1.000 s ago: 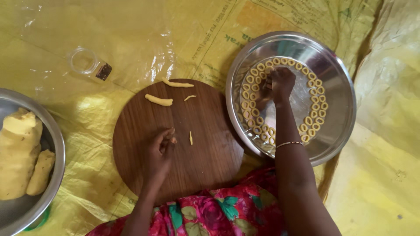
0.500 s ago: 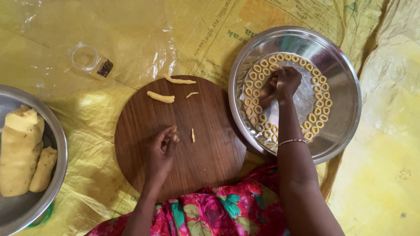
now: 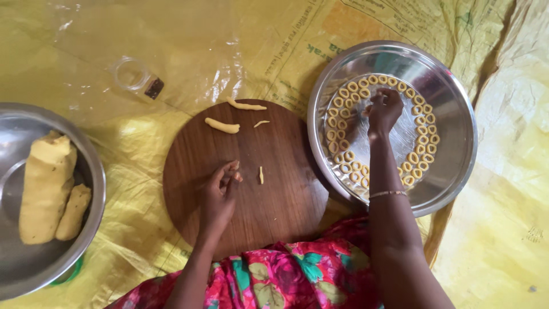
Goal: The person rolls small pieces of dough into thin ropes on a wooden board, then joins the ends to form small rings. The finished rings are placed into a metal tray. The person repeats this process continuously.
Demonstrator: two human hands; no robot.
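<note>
A round wooden board point(image 3: 286, 194) lies in front of me. My left hand point(image 3: 220, 191) rests on it with fingers curled, pinching what looks like a small bit of dough at the fingertips. A short dough piece point(image 3: 261, 175) lies just right of that hand. Two longer dough strips point(image 3: 222, 125) point(image 3: 246, 105) and a small scrap point(image 3: 261, 123) lie at the board's far edge. My right hand point(image 3: 383, 111) reaches into a steel plate point(image 3: 452, 97), fingers closed over the inner row of several small dough rings point(image 3: 343, 91); whether it holds one is hidden.
A steel bowl point(image 3: 23, 269) at the left holds a large dough log point(image 3: 46, 183) and a smaller one point(image 3: 73, 210). A small clear jar point(image 3: 137, 77) lies on its side on the yellow plastic sheet point(image 3: 503, 229). My floral garment point(image 3: 286, 274) is at the bottom.
My right hand has shifted a little within the plate, toward the far rings. My left hand stays on the board with its fingers still curled.
</note>
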